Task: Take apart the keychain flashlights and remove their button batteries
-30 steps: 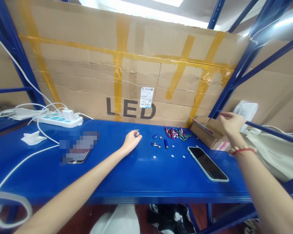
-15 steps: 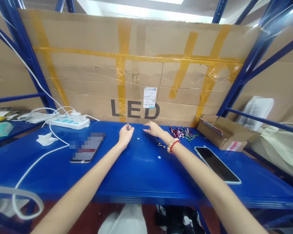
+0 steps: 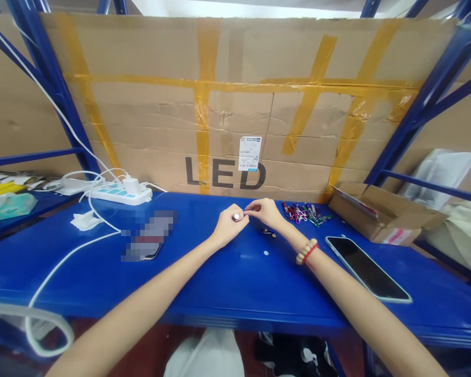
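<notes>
My left hand [image 3: 228, 225] is closed round a small silver cylinder [image 3: 236, 215], its round end facing me. My right hand [image 3: 264, 210] meets it fingertip to fingertip in a pinch; what it pinches is too small to name. Both hover just above the blue table [image 3: 227, 277] at its middle. A heap of small coloured keychain lights [image 3: 304, 213] lies just right of my right hand. One dark piece [image 3: 267, 231] and a small white disc [image 3: 266, 253] rest on the table below my right wrist.
An open cardboard box [image 3: 377, 212] stands at the right rear, with a dark phone [image 3: 367, 268] in front of it. Another phone [image 3: 149, 242] lies left of centre. A white power strip [image 3: 121, 192] with cables and a tissue [image 3: 85, 221] sit at the left rear. A taped cardboard wall [image 3: 235, 104] backs the table.
My right hand came from the cardboard box at the right across to the table's middle and now meets my left hand. My left hand lifted the small cylinder slightly toward it.
</notes>
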Tool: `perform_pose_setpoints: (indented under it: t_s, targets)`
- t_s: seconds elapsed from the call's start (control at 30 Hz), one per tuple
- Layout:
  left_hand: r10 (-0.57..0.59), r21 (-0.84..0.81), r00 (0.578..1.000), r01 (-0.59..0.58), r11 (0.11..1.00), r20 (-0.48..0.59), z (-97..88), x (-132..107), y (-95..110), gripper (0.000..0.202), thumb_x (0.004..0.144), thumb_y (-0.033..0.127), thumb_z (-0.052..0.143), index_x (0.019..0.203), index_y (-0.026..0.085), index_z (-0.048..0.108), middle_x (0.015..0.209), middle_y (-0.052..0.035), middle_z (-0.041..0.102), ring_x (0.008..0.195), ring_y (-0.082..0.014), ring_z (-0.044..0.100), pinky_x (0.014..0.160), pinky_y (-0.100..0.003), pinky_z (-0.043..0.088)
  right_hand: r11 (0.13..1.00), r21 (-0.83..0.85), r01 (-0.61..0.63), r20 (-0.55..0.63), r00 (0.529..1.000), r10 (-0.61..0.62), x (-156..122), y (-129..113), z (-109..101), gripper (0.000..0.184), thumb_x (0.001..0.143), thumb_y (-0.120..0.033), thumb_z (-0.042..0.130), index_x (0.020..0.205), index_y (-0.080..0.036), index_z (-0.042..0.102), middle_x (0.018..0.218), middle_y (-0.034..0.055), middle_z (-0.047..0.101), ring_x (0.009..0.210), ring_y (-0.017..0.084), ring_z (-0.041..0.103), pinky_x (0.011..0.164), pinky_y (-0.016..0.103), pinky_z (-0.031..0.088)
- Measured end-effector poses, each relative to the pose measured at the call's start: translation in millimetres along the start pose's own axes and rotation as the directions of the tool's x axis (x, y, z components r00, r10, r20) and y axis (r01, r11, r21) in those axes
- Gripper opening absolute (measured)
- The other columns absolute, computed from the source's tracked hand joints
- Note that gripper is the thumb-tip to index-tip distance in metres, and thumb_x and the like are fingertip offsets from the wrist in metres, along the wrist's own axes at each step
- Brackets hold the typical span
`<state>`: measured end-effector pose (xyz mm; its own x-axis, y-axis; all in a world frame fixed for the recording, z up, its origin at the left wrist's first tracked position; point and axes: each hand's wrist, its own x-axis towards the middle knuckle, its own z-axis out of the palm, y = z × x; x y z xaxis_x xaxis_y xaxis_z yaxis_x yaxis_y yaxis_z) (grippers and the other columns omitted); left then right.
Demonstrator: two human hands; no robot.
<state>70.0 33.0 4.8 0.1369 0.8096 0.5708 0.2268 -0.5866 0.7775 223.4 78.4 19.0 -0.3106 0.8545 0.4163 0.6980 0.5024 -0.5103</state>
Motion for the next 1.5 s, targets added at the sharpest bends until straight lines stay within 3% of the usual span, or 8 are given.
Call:
perform_pose_setpoints:
  t_s: [0.3, 0.5, 0.6, 0.97, 1.1, 1.2, 1.37, 1.5]
  targets:
    - [-0.076, -0.021, 0.99, 0.079, 0.997, 0.115, -0.2, -7, 1, 0.033, 0.069, 0.031, 0.053, 0.048, 0.018, 0.031, 0.059, 0.0027, 0.04, 0.057, -0.0092, 0.037, 0.061, -0.026, 0.03, 0.984, 0.177, -0.024, -0.335, 0.938, 0.083, -35, 16, -44, 0.026, 0.07, -0.039, 0.064, 0.076, -0.015, 0.071, 0.066, 0.0049, 0.07, 0.055, 0.016, 0.063, 0.058, 0.026, 0.05]
    - [-0.293, -0.045, 0.954, 0.291, 0.956, -0.057, 1.6, -1, -3, 0.033, 0.068, 0.029, 0.051, 0.05, 0.019, 0.026, 0.053, 0.0057, 0.026, 0.054, -0.0082, 0.026, 0.056, -0.025, 0.024, 0.954, -0.106, -0.282, -0.855, 0.516, 0.058, -45, 71, -125, 0.024, 0.078, -0.026, 0.055, 0.086, -0.01, 0.07, 0.086, 0.0136, 0.07, 0.072, 0.02, 0.063, 0.073, 0.032, 0.048]
    - [-0.309, -0.028, 0.947, 0.308, 0.951, -0.083, 5.7, 1, -4, 0.032, 0.066, 0.027, 0.051, 0.05, 0.019, 0.024, 0.053, 0.0054, 0.026, 0.055, -0.0083, 0.024, 0.056, -0.024, 0.022, 0.904, -0.119, -0.41, -0.917, 0.395, 0.058, -56, 92, -166, 0.025, 0.081, -0.023, 0.05, 0.09, -0.008, 0.068, 0.093, 0.019, 0.066, 0.077, 0.023, 0.063, 0.079, 0.037, 0.045]
    - [-0.306, -0.004, 0.951, 0.306, 0.952, -0.046, 9.1, 1, -11, 0.03, 0.066, 0.028, 0.052, 0.05, 0.019, 0.028, 0.052, 0.0054, 0.029, 0.055, -0.0087, 0.027, 0.055, -0.024, 0.024, 0.669, -0.22, -0.71, -0.684, 0.601, 0.413, -75, 144, -221, 0.023, 0.067, -0.012, 0.06, 0.047, -0.02, 0.055, 0.057, 0.0111, 0.059, 0.081, 0.033, 0.061, 0.074, 0.047, 0.044]
    - [-0.31, -0.004, 0.95, 0.31, 0.951, -0.024, 8.9, 0, -11, 0.031, 0.066, 0.029, 0.052, 0.05, 0.019, 0.027, 0.053, 0.0057, 0.029, 0.055, -0.0085, 0.027, 0.056, -0.024, 0.025, 0.782, -0.328, -0.529, -0.565, 0.774, 0.286, -52, 100, -175, 0.011, 0.072, -0.021, 0.062, 0.078, -0.019, 0.071, 0.081, 0.0084, 0.07, 0.083, 0.024, 0.064, 0.073, 0.036, 0.048]
    - [-0.337, -0.002, 0.942, 0.337, 0.942, 0.002, 5.3, -2, -8, 0.031, 0.066, 0.03, 0.053, 0.052, 0.019, 0.027, 0.054, 0.006, 0.028, 0.054, -0.0081, 0.026, 0.056, -0.024, 0.024, 0.918, -0.284, -0.279, -0.143, 0.959, 0.247, -29, 67, -117, 0.019, 0.071, -0.034, 0.066, 0.082, -0.019, 0.073, 0.079, 0.0052, 0.072, 0.075, 0.019, 0.066, 0.07, 0.027, 0.049]
    - [-0.41, -0.038, 0.904, 0.417, 0.908, 0.123, -2.1, -4, -1, 0.03, 0.067, 0.036, 0.054, 0.055, 0.019, 0.033, 0.053, 0.0057, 0.032, 0.052, -0.0079, 0.03, 0.051, -0.023, 0.024, 0.902, -0.38, -0.205, 0.057, 0.968, 0.244, -18, 48, -42, 0.016, 0.066, -0.032, 0.072, 0.071, -0.017, 0.073, 0.072, 0.0081, 0.072, 0.068, 0.021, 0.066, 0.063, 0.026, 0.048]
    - [-0.359, -0.059, 0.92, 0.372, 0.926, 0.159, 0.7, -5, 2, 0.03, 0.068, 0.038, 0.055, 0.055, 0.018, 0.036, 0.053, 0.0058, 0.033, 0.05, -0.0071, 0.029, 0.049, -0.022, 0.025, 0.898, -0.359, -0.255, -0.04, 0.965, 0.258, -27, 50, -33, 0.012, 0.064, -0.026, 0.074, 0.071, -0.016, 0.071, 0.072, 0.0085, 0.071, 0.07, 0.022, 0.067, 0.064, 0.027, 0.049]
